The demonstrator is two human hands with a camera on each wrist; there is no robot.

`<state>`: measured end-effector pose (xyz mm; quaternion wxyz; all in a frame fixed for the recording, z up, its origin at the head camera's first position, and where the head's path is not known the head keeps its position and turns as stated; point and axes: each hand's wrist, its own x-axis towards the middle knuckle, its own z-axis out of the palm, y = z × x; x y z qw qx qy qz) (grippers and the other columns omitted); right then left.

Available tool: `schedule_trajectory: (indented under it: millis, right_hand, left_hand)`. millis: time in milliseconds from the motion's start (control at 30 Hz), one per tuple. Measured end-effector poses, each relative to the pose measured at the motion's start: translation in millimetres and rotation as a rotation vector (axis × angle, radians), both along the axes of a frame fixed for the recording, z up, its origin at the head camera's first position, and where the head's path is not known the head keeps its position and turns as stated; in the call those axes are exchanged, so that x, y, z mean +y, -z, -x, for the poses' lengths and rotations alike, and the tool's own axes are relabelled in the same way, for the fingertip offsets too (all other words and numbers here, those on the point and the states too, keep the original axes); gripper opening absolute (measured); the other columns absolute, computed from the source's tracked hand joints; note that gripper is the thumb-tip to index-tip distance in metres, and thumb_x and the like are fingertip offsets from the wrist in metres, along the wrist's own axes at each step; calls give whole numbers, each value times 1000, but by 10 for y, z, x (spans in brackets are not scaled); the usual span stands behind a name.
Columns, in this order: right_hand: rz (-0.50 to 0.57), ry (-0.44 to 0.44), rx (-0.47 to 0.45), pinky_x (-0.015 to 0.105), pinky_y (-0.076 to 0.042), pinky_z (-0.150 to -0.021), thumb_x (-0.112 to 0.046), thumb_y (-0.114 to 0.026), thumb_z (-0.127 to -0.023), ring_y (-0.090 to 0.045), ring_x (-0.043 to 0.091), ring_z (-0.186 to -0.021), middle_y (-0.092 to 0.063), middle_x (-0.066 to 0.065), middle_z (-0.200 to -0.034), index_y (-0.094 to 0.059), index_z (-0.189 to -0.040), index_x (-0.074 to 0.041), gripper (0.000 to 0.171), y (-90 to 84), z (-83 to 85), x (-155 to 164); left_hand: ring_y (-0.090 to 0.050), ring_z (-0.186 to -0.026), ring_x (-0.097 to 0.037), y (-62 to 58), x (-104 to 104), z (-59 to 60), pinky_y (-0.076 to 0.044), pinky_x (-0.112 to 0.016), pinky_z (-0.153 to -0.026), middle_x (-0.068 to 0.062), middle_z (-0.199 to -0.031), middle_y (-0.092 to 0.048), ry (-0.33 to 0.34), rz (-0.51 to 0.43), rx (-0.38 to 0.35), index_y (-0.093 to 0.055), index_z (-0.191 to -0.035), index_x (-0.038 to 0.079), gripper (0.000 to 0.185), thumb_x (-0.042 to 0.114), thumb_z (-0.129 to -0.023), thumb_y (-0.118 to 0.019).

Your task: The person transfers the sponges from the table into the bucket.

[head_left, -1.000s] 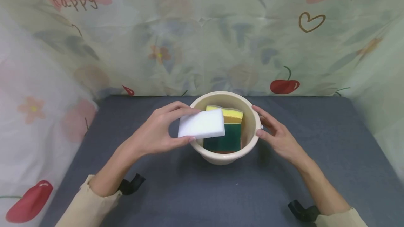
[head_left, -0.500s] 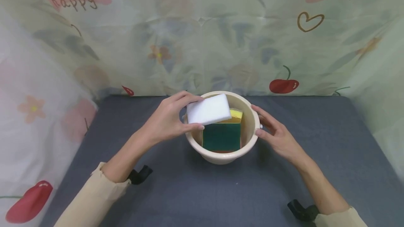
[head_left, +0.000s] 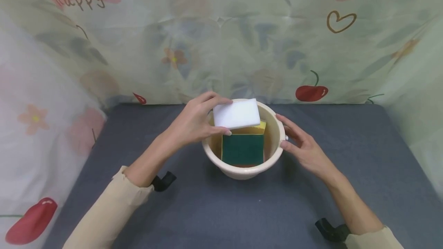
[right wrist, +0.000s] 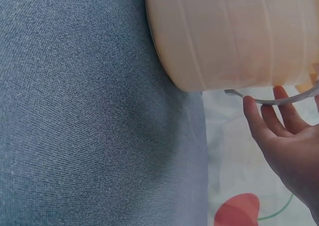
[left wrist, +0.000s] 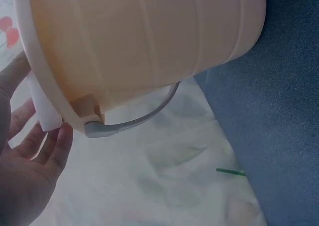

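Observation:
In the head view my left hand (head_left: 199, 120) pinches a white sponge block (head_left: 237, 114) between thumb and fingers. It holds the block over the back left of a cream bucket's mouth. Inside the bucket (head_left: 238, 173) stand scouring sponges: a dark green pad (head_left: 242, 149) faces forward, and a yellow sponge (head_left: 259, 128) shows behind it, partly covered by the white block. My right hand (head_left: 308, 151) holds the bucket's right side, thumb and forefinger at the rim. In the right wrist view its other fingers (right wrist: 281, 113) touch the bucket's side by the grey handle (right wrist: 294, 97).
The bucket stands on a dark blue-grey cloth-covered table (head_left: 242, 218). A printed curtain (head_left: 221, 60) with cherries and flowers hangs behind and at both sides. Black wrist mounts (head_left: 164, 181) sit at the cuffs.
My left hand has moved the white sponge block right and away from me, from the bucket's left rim to over its back. More of the green pad shows. My right hand has stayed put.

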<state>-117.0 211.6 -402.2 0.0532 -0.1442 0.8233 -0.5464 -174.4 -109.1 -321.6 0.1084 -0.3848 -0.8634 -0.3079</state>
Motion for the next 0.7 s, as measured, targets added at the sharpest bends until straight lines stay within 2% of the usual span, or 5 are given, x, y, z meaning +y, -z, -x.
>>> schedule_trajectory:
  millis: [200, 700]
  right_hand:
    - [-2, 3, 4, 70, -28, -107, -20, -65, -98, -35, 33, -139, -39, 6, -154, -32, -155, -38, 69, 8, 4, 6]
    - [-5, 4, 6, 70, -29, -106, -20, -65, -97, -36, 35, -139, -41, 8, -153, -32, -155, -37, 69, 5, 10, -1]
  left_hand:
    - [-58, -105, -20, 10, 32, 35, -52, -35, -83, -6, -119, -59, -10, 9, -19, -64, -129, 10, 70, 29, -68, -94]
    - [-56, -108, -19, 89, 84, 103, -52, -35, -84, -4, -122, -57, -7, 25, -74, -64, -130, 13, 67, 31, -72, -91]
